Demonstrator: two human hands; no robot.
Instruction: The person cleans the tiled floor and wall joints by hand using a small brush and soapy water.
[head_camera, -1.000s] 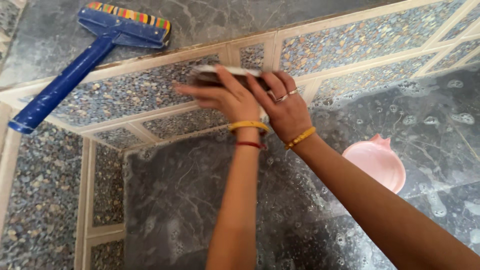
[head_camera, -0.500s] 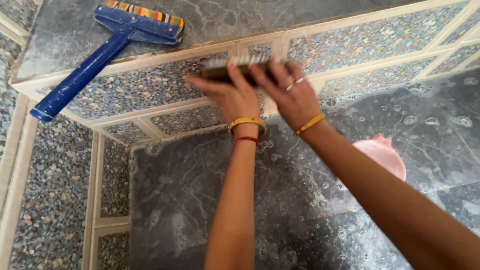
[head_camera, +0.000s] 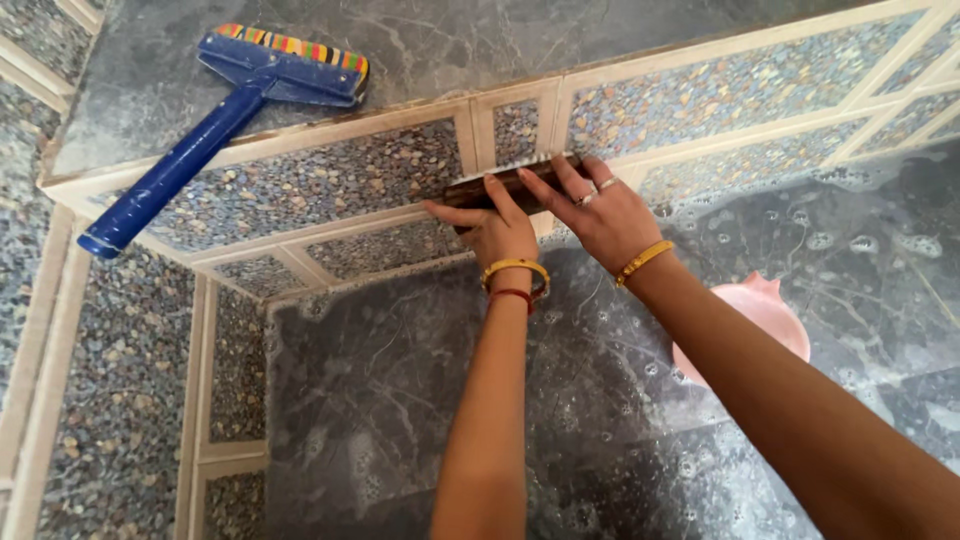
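Observation:
Both of my hands press a dark brown scrubbing brush flat against the pebble-patterned tile face of a step. My left hand, with yellow and red bangles at the wrist, grips the brush's left part. My right hand, wearing rings and a yellow bangle, covers the brush's right end. The brush sits just below the step's pale top edge.
A blue long-handled brush with a striped multicoloured head lies on the grey marble ledge above. A pink plastic scoop rests on the wet, soapy grey floor at the right, partly behind my right forearm.
The brush has slid down the tile face, from near the top edge to lower on the step. My hands moved with it and the view shifted a little.

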